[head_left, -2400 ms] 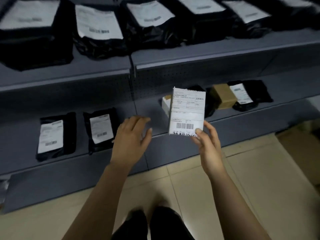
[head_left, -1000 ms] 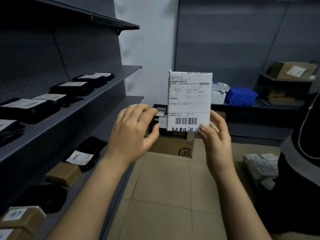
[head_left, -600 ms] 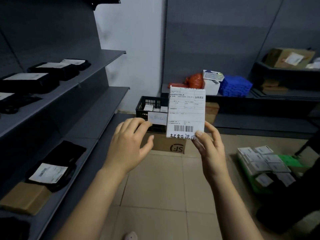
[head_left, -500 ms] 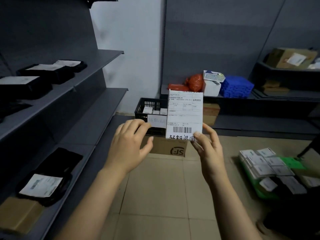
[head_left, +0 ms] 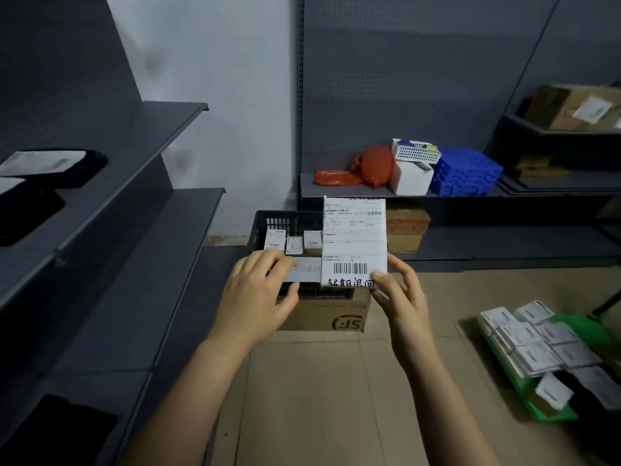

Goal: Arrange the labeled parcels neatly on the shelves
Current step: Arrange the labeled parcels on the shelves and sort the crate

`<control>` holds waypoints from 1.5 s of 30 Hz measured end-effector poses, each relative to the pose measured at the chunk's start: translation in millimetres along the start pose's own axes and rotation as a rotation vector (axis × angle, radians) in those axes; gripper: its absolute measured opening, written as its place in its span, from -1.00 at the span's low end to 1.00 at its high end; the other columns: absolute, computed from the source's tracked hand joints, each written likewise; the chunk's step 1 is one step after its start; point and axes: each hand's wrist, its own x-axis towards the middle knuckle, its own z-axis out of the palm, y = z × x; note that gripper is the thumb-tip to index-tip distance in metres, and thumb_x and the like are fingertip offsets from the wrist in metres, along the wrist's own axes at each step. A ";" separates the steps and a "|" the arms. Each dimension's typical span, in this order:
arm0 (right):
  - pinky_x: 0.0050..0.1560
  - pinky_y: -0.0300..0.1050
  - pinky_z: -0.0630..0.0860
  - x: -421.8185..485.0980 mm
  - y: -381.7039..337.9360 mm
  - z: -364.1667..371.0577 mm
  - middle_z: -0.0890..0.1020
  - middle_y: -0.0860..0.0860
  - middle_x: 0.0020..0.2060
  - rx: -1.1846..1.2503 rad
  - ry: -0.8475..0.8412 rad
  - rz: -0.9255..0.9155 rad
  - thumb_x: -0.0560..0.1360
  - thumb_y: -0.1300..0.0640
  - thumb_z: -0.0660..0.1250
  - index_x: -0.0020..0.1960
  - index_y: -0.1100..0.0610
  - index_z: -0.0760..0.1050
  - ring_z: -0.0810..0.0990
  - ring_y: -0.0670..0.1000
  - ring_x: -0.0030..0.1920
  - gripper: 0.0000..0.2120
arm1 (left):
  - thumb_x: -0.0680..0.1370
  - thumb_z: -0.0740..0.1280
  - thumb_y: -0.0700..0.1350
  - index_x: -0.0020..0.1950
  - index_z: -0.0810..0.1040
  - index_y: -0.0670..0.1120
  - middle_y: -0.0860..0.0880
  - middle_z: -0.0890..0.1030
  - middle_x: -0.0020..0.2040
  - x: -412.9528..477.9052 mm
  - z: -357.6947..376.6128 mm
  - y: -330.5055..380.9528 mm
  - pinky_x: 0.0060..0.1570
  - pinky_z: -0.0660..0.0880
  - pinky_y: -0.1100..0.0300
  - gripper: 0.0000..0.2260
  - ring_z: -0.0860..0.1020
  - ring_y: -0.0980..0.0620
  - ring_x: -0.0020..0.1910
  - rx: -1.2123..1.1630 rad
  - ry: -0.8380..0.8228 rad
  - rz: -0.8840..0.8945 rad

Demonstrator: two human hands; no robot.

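Barely any change from half a second ago: the flat white barcode-labelled parcel [head_left: 354, 240] is still upright mid-frame, with the right hand [head_left: 401, 304] pinching its lower right corner. The left hand [head_left: 257, 301] still hovers just left of it, fingers loose, holding nothing, in front of the black slatted plastic crate [head_left: 285, 223].

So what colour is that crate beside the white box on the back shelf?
The crate is bright blue; the head view shows it.
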 end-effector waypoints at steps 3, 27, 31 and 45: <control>0.11 -0.11 0.51 57.2 12.1 6.5 0.70 0.03 0.05 0.010 0.012 0.019 0.36 0.00 0.42 0.21 -0.05 0.52 0.64 -0.02 0.13 -0.59 | 0.46 0.44 -0.11 0.14 0.57 -0.10 0.01 0.55 0.03 36.6 38.5 -21.9 0.08 0.43 0.09 -0.73 0.47 0.04 0.06 0.002 -0.018 -0.006; 0.08 -0.15 0.53 483.8 130.4 94.9 0.69 -0.08 0.06 -0.039 -0.070 0.225 0.50 0.11 0.42 0.25 -0.04 0.52 0.66 -0.08 0.08 -0.67 | 0.44 0.45 -0.14 0.12 0.58 -0.13 -0.02 0.58 0.00 316.3 305.9 -243.7 0.02 0.41 0.13 -0.73 0.55 -0.02 -0.01 0.004 -0.213 -0.072; 0.14 -0.11 0.52 533.6 161.9 125.5 0.69 -0.09 0.07 -0.045 -0.034 0.280 0.50 0.11 0.41 0.26 -0.02 0.51 0.65 -0.10 0.10 -0.67 | 0.46 0.42 -0.11 0.15 0.57 -0.11 0.00 0.56 0.02 348.0 347.2 -298.3 0.04 0.42 0.12 -0.73 0.53 -0.01 0.01 -0.036 -0.293 -0.068; 0.09 -0.18 0.52 599.3 300.9 154.9 0.70 -0.11 -0.01 -0.141 0.036 0.608 0.50 0.09 0.42 0.22 -0.06 0.52 0.66 -0.12 0.05 -0.69 | 0.46 0.39 -0.07 0.13 0.54 -0.06 0.00 0.54 0.04 318.5 492.8 -396.1 0.00 0.46 0.09 -0.74 0.48 0.00 0.02 -0.178 -0.523 -0.192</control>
